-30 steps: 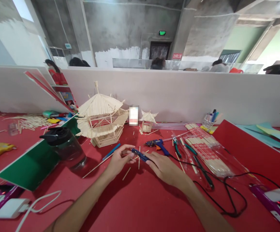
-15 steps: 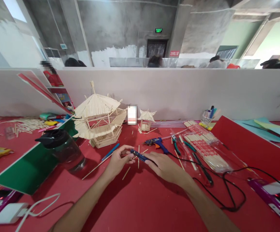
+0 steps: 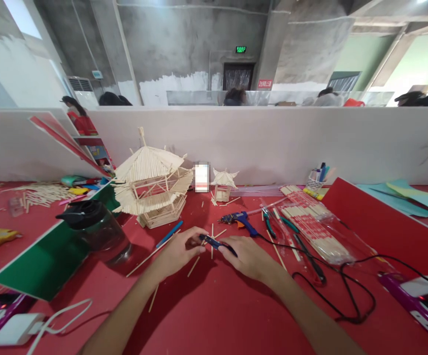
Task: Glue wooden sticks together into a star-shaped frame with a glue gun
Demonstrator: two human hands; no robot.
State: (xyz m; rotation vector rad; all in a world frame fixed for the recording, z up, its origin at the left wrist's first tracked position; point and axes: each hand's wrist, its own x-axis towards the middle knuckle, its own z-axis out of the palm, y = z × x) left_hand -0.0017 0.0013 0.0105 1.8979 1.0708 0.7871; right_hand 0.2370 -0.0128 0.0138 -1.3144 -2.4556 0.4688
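Note:
My right hand (image 3: 248,256) is closed around a slim dark blue tool (image 3: 214,241), which looks like a utility knife. Its tip points left, toward my left hand (image 3: 180,251). The fingers of that hand curl at the tip and seem to grip a thin wooden stick (image 3: 153,298), whose end shows below my left forearm; the grip itself is mostly hidden. Beneath and behind the tool, a few crossed sticks (image 3: 213,229) lie on the red table (image 3: 214,310). Another short stick (image 3: 193,266) rests just right of my left wrist.
A large stick pavilion (image 3: 149,182) and a small one (image 3: 224,185) stand behind. A blue glue gun (image 3: 239,220), pliers (image 3: 269,224) and bagged sticks (image 3: 315,231) lie right, with a trailing black cable (image 3: 372,296). A water bottle (image 3: 97,231) and green board (image 3: 40,261) stand left.
My left hand has turned and shifted slightly left and down. A stick end has come into view below the left forearm. The dark blue tool has moved slightly down, still in my right hand.

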